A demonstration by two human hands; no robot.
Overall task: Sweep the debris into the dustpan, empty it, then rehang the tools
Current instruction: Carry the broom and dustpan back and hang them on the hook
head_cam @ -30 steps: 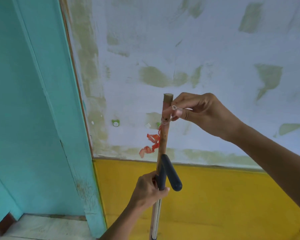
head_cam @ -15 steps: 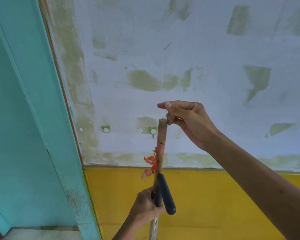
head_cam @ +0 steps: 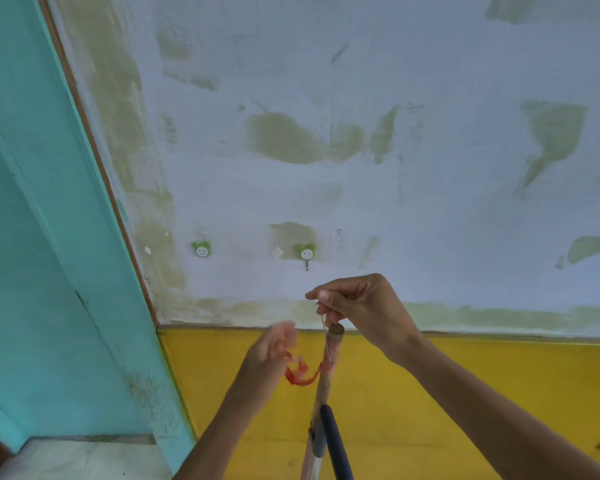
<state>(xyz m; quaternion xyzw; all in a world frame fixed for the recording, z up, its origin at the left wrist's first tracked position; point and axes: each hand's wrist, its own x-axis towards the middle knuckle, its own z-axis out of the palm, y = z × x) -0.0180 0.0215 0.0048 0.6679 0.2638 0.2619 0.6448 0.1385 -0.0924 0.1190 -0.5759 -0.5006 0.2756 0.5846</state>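
Observation:
The broom's wooden handle (head_cam: 326, 379) hangs upright in front of the yellow lower wall, and the dark blue dustpan handle (head_cam: 331, 441) is clipped to it. My right hand (head_cam: 357, 306) pinches the thin hanging loop (head_cam: 324, 323) at the handle's top. An orange-red plastic strip (head_cam: 300, 374) is tied to the handle. My left hand (head_cam: 269, 355) is off the handle, blurred, with its fingers at the strip's free end. Two green smiley wall hooks (head_cam: 307, 252) (head_cam: 201, 250) sit above my hands.
The white patchy wall (head_cam: 430, 185) meets a turquoise door frame (head_cam: 94, 271) on the left. A strip of pale floor (head_cam: 77, 459) shows at the bottom left.
My left hand has let go of the broom and dustpan handles and risen to the orange strip. The tools have dropped lower in view, hanging from my right hand's loop.

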